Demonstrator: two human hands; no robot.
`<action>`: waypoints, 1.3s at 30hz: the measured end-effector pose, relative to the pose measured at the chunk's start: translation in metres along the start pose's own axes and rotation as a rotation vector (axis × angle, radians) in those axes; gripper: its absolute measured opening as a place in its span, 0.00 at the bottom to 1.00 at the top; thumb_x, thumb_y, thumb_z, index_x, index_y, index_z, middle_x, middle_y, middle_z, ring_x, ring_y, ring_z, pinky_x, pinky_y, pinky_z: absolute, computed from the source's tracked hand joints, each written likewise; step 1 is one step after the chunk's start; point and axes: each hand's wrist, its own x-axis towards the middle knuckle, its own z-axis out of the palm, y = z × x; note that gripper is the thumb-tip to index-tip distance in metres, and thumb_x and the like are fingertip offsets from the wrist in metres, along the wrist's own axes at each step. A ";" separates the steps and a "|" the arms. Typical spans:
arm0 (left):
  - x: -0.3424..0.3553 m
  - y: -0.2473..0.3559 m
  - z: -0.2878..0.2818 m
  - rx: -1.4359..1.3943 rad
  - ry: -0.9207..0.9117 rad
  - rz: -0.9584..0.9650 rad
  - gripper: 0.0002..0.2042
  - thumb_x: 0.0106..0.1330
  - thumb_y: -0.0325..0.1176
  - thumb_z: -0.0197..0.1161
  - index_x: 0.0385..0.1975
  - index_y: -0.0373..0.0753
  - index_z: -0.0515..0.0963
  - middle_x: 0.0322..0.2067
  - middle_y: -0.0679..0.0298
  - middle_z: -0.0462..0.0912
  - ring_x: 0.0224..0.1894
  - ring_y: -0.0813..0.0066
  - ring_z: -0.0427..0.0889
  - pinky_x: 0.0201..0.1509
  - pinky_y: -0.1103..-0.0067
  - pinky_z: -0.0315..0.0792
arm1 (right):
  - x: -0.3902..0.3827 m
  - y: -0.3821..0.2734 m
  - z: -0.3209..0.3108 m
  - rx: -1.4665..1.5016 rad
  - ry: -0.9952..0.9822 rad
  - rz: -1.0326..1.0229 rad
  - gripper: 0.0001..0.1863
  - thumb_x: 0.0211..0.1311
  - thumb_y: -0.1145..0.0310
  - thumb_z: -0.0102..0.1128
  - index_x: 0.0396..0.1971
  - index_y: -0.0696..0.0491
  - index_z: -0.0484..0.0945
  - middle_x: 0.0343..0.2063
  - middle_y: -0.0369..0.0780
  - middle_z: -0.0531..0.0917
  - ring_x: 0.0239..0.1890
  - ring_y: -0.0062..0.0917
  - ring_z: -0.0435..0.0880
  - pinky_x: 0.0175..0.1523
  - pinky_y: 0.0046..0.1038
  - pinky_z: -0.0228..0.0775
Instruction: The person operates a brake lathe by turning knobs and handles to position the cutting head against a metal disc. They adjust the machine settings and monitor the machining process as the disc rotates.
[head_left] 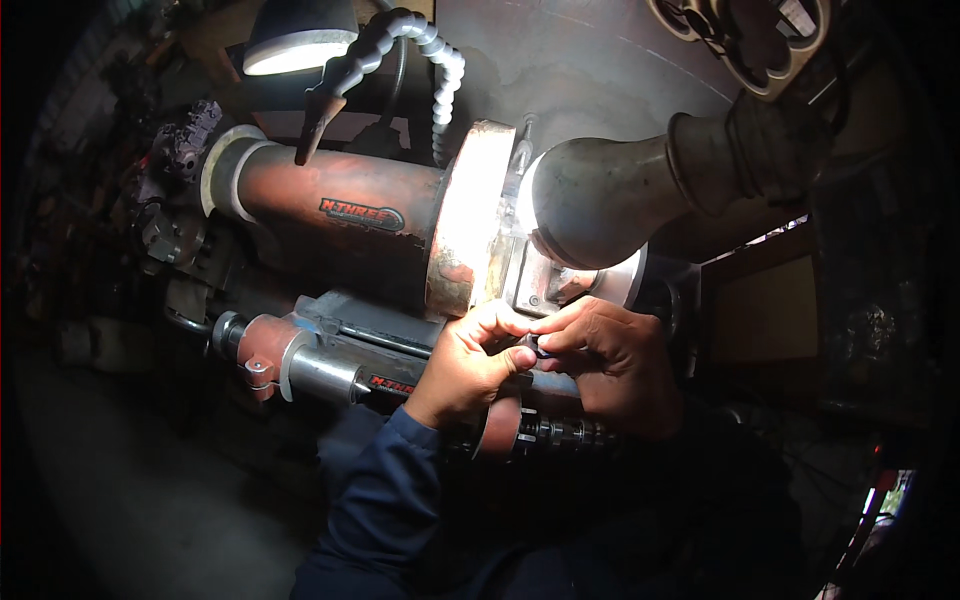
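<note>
My left hand [462, 368] and my right hand [622, 362] meet in front of a red machine, fingertips almost touching. Between them is a small dark piece [535, 345], pinched by thumbs and forefingers. Most of it is hidden by the fingers, so its kind cannot be made out. Just beyond the hands stands a bright, worn round guard [470, 225] at the end of a thick red cylinder [335, 195]. A small metal block [533, 290] sits right behind the fingertips, under strong light.
A lamp [300, 50] and a jointed coolant hose [385, 40] hang over the red cylinder. From the right, a wide grey duct [610, 190] reaches toward the guard. A steel shaft with a red clamp collar [268, 350] lies low at left. Scissor-like handles [765, 60] hang top right.
</note>
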 end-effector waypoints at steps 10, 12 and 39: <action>0.000 0.004 0.005 0.118 0.063 0.089 0.09 0.62 0.16 0.64 0.40 0.33 0.76 0.40 0.62 0.83 0.44 0.77 0.81 0.50 0.78 0.80 | -0.001 0.002 0.008 -0.159 0.102 -0.036 0.11 0.48 0.82 0.74 0.30 0.58 0.80 0.30 0.43 0.82 0.35 0.29 0.86 0.36 0.29 0.79; 0.000 0.004 0.006 0.081 0.067 0.071 0.09 0.62 0.16 0.64 0.40 0.33 0.76 0.39 0.63 0.83 0.44 0.77 0.81 0.50 0.77 0.80 | -0.002 0.000 0.009 -0.165 0.100 -0.031 0.11 0.48 0.81 0.74 0.30 0.58 0.80 0.30 0.44 0.82 0.34 0.29 0.85 0.36 0.29 0.78; -0.001 0.010 0.005 0.282 -0.004 0.025 0.07 0.65 0.19 0.58 0.42 0.32 0.77 0.36 0.67 0.82 0.43 0.83 0.77 0.53 0.81 0.71 | 0.002 0.003 -0.007 0.030 -0.078 -0.025 0.14 0.47 0.90 0.69 0.32 0.58 0.82 0.37 0.43 0.84 0.38 0.24 0.86 0.41 0.25 0.83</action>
